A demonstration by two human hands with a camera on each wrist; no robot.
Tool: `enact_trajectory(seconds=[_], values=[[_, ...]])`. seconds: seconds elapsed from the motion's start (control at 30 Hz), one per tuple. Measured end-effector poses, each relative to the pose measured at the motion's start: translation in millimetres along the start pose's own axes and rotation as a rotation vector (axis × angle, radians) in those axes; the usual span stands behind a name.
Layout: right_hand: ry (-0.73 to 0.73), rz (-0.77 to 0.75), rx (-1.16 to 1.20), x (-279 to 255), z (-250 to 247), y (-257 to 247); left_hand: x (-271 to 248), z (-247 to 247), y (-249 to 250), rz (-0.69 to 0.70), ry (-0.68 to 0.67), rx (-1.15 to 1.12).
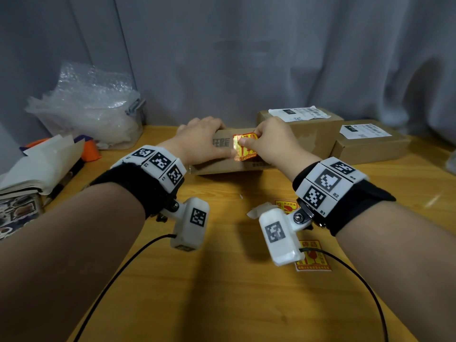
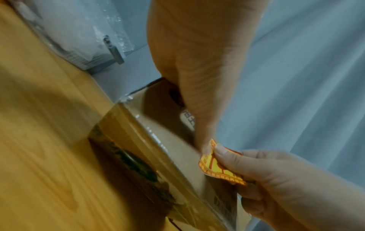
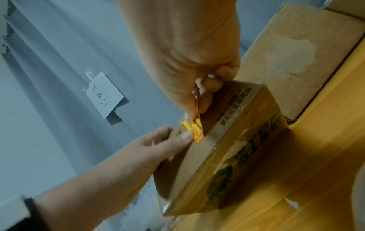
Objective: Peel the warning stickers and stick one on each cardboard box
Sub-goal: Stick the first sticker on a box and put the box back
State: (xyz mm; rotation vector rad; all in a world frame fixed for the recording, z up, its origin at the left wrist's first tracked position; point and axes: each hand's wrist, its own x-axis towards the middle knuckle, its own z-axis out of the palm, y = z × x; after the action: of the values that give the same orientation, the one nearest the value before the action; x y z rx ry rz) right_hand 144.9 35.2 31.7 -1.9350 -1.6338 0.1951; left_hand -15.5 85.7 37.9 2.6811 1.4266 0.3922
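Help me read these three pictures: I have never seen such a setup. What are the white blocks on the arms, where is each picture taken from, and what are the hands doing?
No machine here: a person works with bare hands. The white blocks are marker bands with a small camera under each wrist. The wide picture comes from a camera on the head; the other two look along each hand.

On the wooden table stand three cardboard boxes. The right hand pinches a yellow and red warning sticker over the nearest box, while the left hand rests on that box, thumb at the sticker's edge. Two boxes with white labels stand behind. More stickers lie near the right wrist; bubble wrap sits far left.
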Motion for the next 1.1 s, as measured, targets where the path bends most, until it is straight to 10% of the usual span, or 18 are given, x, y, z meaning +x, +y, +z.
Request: enact_trajectory(seconds=[0.67, 1.1], values=[[0.095, 0.076, -0.149, -10.2, -9.2, 4.5, 0.3, 10.4, 1.0, -0.061, 0.184, -0.069], [0.038, -0.068, 0.151, -9.6, -5.7, 26.0, -1.5, 14.6, 7.0, -0.089, 0.209, -0.025]])
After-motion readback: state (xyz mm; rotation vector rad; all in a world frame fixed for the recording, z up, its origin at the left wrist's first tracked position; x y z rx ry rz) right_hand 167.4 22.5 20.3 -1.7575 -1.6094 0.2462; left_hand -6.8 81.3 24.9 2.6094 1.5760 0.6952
